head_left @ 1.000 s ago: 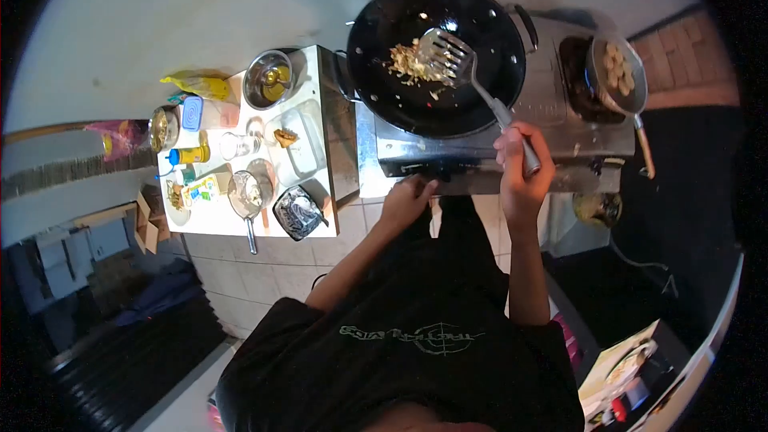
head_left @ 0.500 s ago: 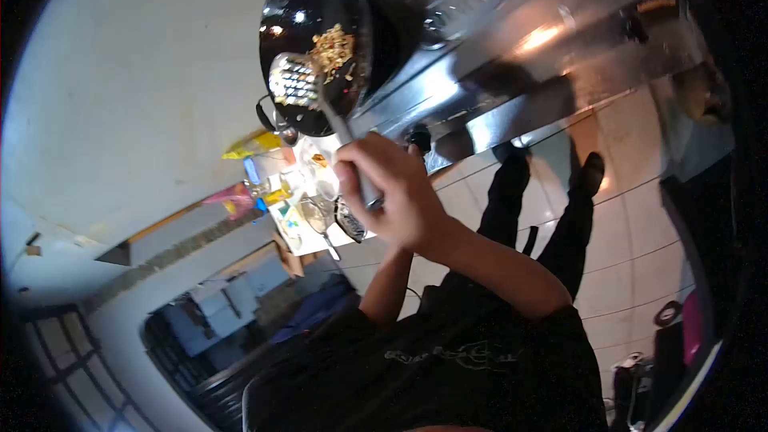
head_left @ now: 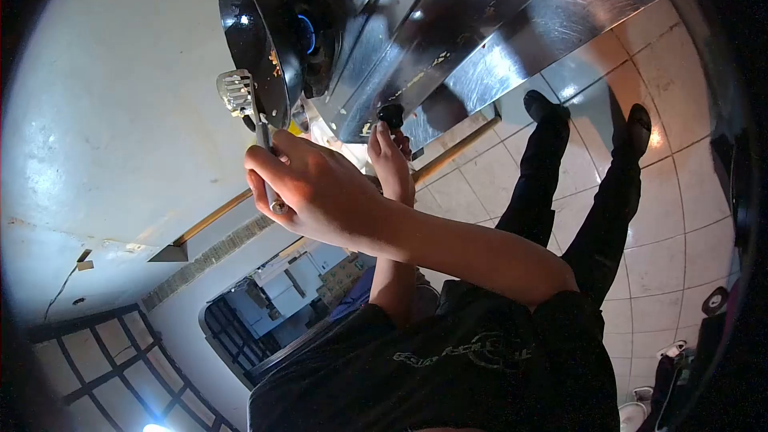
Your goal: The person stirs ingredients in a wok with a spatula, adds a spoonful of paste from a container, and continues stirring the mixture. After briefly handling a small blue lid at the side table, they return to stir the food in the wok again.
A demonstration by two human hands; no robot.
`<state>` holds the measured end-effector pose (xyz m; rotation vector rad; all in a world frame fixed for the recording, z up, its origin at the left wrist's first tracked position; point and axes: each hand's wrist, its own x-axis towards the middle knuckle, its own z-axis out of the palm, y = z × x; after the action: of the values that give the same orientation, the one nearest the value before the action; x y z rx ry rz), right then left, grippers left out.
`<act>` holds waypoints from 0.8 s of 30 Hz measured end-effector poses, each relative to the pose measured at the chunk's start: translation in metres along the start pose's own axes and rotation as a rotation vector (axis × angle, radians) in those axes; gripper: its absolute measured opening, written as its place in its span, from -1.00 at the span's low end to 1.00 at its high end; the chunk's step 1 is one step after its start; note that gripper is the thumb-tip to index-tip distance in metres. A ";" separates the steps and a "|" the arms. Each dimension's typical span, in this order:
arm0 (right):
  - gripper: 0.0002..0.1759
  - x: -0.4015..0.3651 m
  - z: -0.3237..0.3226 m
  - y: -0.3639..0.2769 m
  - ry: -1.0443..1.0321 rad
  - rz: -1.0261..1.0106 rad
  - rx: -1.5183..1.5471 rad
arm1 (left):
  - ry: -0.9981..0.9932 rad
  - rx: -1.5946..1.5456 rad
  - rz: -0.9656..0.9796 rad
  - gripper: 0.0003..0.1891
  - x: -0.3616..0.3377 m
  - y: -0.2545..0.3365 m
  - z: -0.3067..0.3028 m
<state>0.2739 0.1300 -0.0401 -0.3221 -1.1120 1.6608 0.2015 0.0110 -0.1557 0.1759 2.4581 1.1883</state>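
Note:
My right hand (head_left: 300, 184) is closed around the handle of a slotted metal turner (head_left: 237, 94). The turner's head is at the near rim of a black wok (head_left: 254, 40), with small food bits on it. Inside the wok, some chopped golden food (head_left: 276, 62) shows; most of the inside is hidden by the viewing angle. My left hand (head_left: 392, 162) reaches behind the right forearm to the stove front, its fingers on a black stove knob (head_left: 390, 116). A blue flame (head_left: 306, 34) burns under the wok.
The metal stove top (head_left: 384, 40) runs toward the upper right along a steel counter front (head_left: 496, 64). A pale wall (head_left: 120, 112) stands beside the wok. Tiled floor (head_left: 656, 216) lies below, with my feet on it. A bright doorway or window opening shows at lower left.
My view has swung, showing the wok more side-on. The turner has moved from over the food to the wok's rim. My left hand, mostly hidden before, now shows at the knob.

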 end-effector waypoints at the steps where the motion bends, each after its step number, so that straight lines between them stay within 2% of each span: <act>1: -0.63 -0.001 0.000 0.001 0.001 -0.003 -0.002 | -0.015 0.006 0.005 -0.73 0.000 0.001 0.000; 9: -0.62 -0.006 0.005 0.003 0.075 -0.034 0.002 | -0.086 -0.031 0.006 -0.73 0.002 0.002 -0.001; 12: -0.62 -0.005 0.005 0.002 0.073 -0.050 0.019 | 0.007 -0.050 0.005 -0.70 -0.001 0.005 0.006; 15: -0.64 -0.005 0.002 -0.002 0.054 -0.045 0.013 | -0.068 -0.073 -0.014 -0.68 -0.003 0.004 -0.003; 17: -0.65 -0.004 0.005 -0.003 0.054 -0.066 -0.005 | -0.100 -0.008 -0.107 -0.61 -0.006 0.002 -0.010; 19: -0.69 -0.001 0.007 -0.003 0.031 -0.081 0.012 | -0.111 -0.141 -0.120 -0.56 -0.006 -0.036 -0.040; 20: -0.79 0.008 0.004 -0.005 0.056 -0.135 0.015 | -0.121 -0.263 -0.126 -0.52 -0.006 -0.051 -0.051; 21: -0.81 0.018 -0.003 -0.012 -0.028 -0.101 -0.014 | -0.051 0.408 0.445 -0.46 -0.009 -0.048 -0.063; 22: -0.84 0.030 -0.008 -0.023 -0.116 -0.068 -0.047 | -0.035 0.359 0.451 -0.46 -0.017 -0.032 -0.069; 24: -0.89 0.060 -0.002 -0.043 -0.141 -0.061 -0.228 | 0.125 -0.101 -0.095 -0.55 -0.026 0.000 -0.086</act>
<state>0.2771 0.1831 0.0116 -0.3168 -1.4085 1.5233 0.1901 -0.0587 -0.1004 -0.0450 2.4741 1.3141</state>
